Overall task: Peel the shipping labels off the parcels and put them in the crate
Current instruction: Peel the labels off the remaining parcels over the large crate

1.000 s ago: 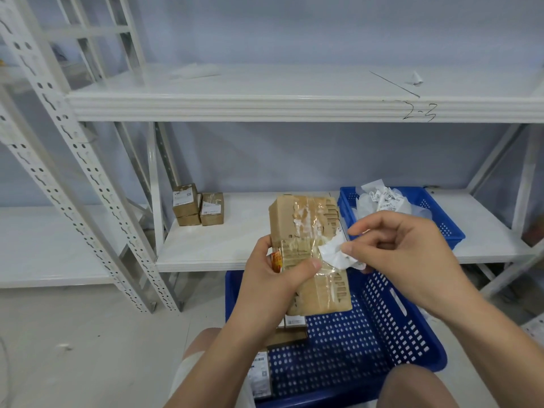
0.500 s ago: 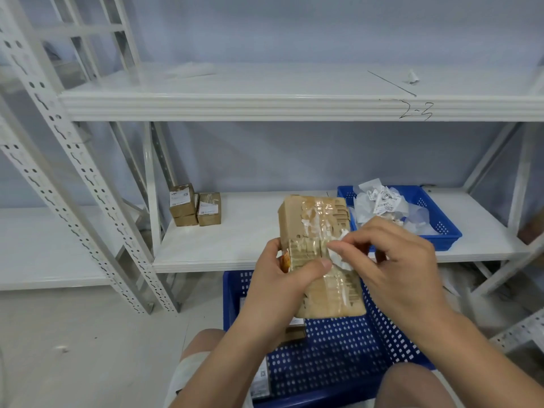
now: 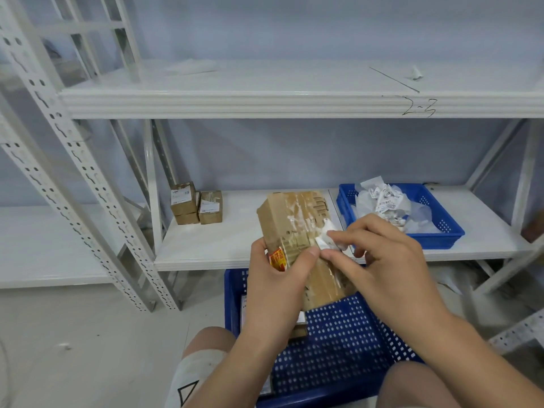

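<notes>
My left hand grips a brown cardboard parcel wrapped in clear tape, holding it upright above the big blue crate between my knees. My right hand pinches a white scrap of shipping label that still clings to the parcel's front. A smaller blue crate on the lower shelf to the right holds a heap of peeled labels. A couple of parcels lie in the big crate, mostly hidden by my left arm.
Three small brown boxes with white labels stand at the left of the lower shelf. A white upper shelf runs overhead. Slotted white uprights stand on the left. My knees flank the big crate.
My right hand has moved in from the right, back onto the parcel's front, and now pinches the label scrap close to my left thumb. The parcel has tilted slightly.
</notes>
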